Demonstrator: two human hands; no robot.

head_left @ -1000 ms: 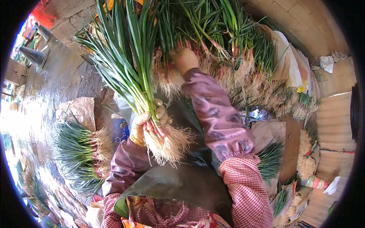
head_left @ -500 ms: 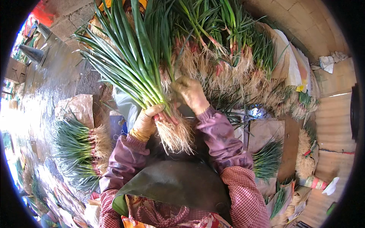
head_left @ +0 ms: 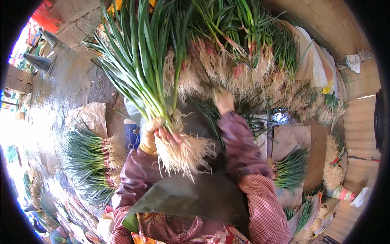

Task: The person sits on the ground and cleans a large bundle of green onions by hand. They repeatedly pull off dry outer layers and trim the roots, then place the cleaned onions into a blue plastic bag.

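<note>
My left hand (head_left: 151, 132) grips a thick bunch of green onions (head_left: 140, 73) near its base, leaves pointing up and away, pale roots (head_left: 185, 152) hanging below the fist. My right hand (head_left: 223, 99) reaches forward to the big heap of loose green onions (head_left: 239, 69) with reddish stems and tangled roots. Its fingers rest on the roots at the heap's near edge; whether they hold any stalk is hidden by blur. Both arms wear purple sleeves over checked cuffs.
A stack of bundled green onions (head_left: 91, 158) lies at my left beside brown paper (head_left: 89, 118). A smaller bundle (head_left: 290, 168) sits at my right on cardboard (head_left: 292, 140). Wet concrete floor (head_left: 61, 85) stretches left; a wooden wall (head_left: 357, 122) curves on the right.
My right hand came back to the bunch in my left hand, then reached out to the heap again. The held bunch stayed upright in my left hand.
</note>
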